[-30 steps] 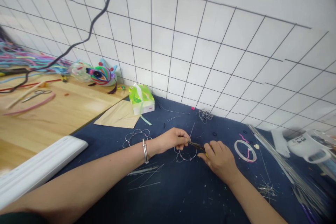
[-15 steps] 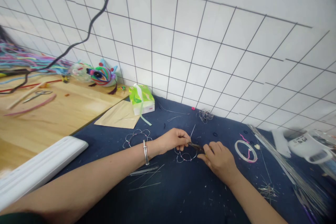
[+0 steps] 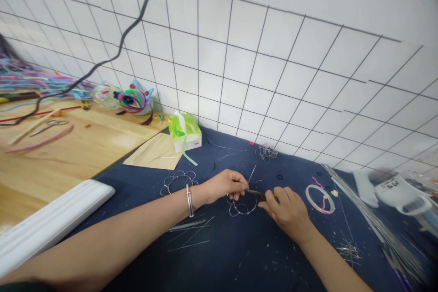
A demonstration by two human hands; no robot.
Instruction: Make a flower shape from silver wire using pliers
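My left hand [image 3: 230,184] pinches a looped wire piece [image 3: 242,210], thin silver wire bent into petal-like loops with small pink spots. One straight wire end [image 3: 252,173] sticks up past the fingertips. My right hand [image 3: 285,207] is closed around a pair of pliers [image 3: 256,193], whose dark jaws reach to the wire at my left fingertips. What exactly the jaws grip is too small to make out. Left of my left hand, a second wire flower [image 3: 178,178] lies on the dark blue cloth, partly behind my wrist.
Cut wires [image 3: 191,228] lie below my left forearm. On the right are a tape roll [image 3: 320,199], wire scraps [image 3: 349,252], a long wire bundle [image 3: 376,223] and a white cup [image 3: 404,191]. A tissue pack [image 3: 186,132], tangled wire [image 3: 268,152] and white bar [image 3: 58,223] surround the cloth.
Both hands stay nearly in place, with the pliers still at the wire by my left fingertips. The camera view has tilted slightly.
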